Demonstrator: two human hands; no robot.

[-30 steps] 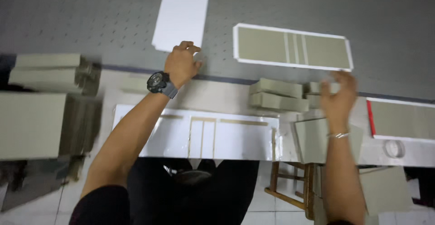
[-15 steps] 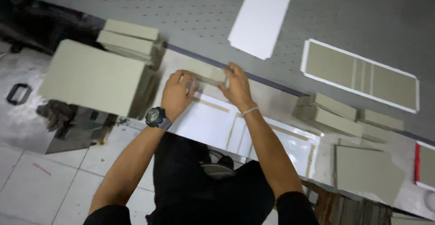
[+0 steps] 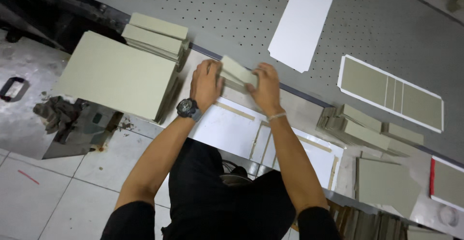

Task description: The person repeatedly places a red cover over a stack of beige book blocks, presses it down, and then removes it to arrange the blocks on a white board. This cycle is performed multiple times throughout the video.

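My left hand [image 3: 205, 83], with a dark wristwatch on its wrist, and my right hand [image 3: 265, 87], with a thin bracelet, both grip a small stack of grey-green board pieces [image 3: 238, 72]. The stack is held tilted just above the near edge of the grey perforated table [image 3: 217, 13]. Below my hands lies a white sheet [image 3: 227, 129] with glue-marked panels and thin tan strips on it.
A large pile of grey-green boards [image 3: 118, 73] and a smaller stack [image 3: 157, 36] lie to the left. A white sheet [image 3: 304, 22] rests on the perforated table. A board set on white paper [image 3: 390, 92] lies right. More board stacks [image 3: 360, 126] sit at right.
The view swung left. My right hand came over from the stacks at right to join my left hand, and both now hold a small stack of boards lifted off the bench edge.
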